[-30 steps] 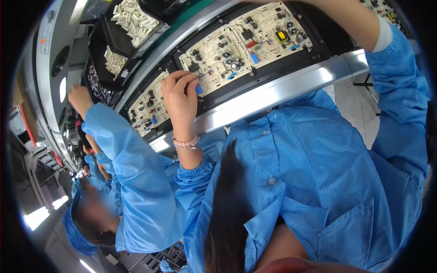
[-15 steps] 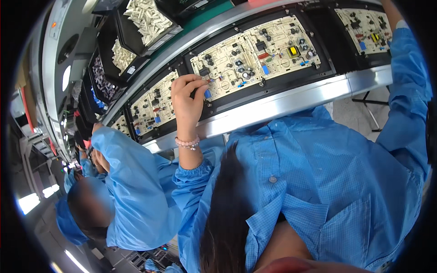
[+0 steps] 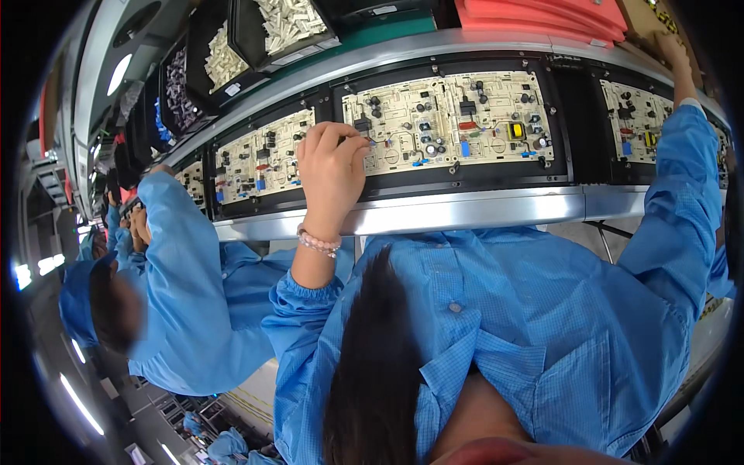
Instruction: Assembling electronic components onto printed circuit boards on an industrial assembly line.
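My left hand (image 3: 332, 172), with a pink bead bracelet (image 3: 318, 242) at the wrist, is over the left part of a cream circuit board panel (image 3: 403, 159) in a black carrier tray. Its thumb and fingers are pinched together close to the board's surface, and whatever they grip is hidden. Black, blue and yellow components stand on the panel, with a red component (image 3: 467, 125) on its right half. Far off to the right, my right hand (image 3: 673, 50) reaches down by a cardboard box (image 3: 637, 22). Its fingers are too small and unclear to read.
A metal rail (image 3: 480, 211) runs along the near side of the line. More board panels (image 3: 267, 159) sit left and right. Black bins with white parts (image 3: 291, 25) and purple parts (image 3: 180, 93) stand behind, near red foam sheets (image 3: 535, 19). A co-worker (image 3: 182, 287) sits at left.
The view has tilted, so boards and rail appear lower and the red sheets show. My right hand has come into view by the box. My left hand remains pinched at the same panel.
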### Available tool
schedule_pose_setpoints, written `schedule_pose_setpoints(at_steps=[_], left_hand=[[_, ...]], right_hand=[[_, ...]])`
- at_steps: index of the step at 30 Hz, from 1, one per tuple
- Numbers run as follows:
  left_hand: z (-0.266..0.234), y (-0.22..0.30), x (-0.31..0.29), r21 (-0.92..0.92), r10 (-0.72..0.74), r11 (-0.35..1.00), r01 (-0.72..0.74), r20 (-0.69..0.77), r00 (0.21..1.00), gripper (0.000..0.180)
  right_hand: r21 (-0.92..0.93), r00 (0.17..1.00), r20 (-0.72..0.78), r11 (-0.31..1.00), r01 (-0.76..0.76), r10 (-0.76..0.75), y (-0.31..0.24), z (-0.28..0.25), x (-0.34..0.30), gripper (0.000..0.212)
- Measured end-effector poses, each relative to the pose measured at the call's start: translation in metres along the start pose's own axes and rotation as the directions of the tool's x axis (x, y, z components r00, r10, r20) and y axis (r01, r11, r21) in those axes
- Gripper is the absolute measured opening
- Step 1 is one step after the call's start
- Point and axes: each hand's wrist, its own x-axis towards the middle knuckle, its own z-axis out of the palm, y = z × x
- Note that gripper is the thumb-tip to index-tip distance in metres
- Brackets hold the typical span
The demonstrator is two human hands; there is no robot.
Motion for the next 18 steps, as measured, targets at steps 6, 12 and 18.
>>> schedule_pose_setpoints(at_steps=[6, 12, 18], left_hand=[[-0.002, 0.001, 0.003, -0.031, -0.041, 0.999, 0.044, 0.07, 0.997, 0.009], [-0.021, -0.012, 0.006, -0.231, -0.078, 0.969, 0.086, 0.041, 0.996, 0.018], [-0.016, -0.071, 0.083, 0.023, 0.045, 0.999, -0.043, -0.111, 0.993, 0.034]], right_hand=[[0.021, 0.925, 0.369, 0.994, -0.103, 0.088, -0.016, -0.063, -0.033, 0.062], [0.056, 0.961, 0.234, 0.985, -0.165, 0.148, -0.069, -0.114, -0.072, 0.055], [0.441, 0.938, -0.325, 0.858, 0.263, -0.121, -0.075, -0.121, -0.075, 0.049]])
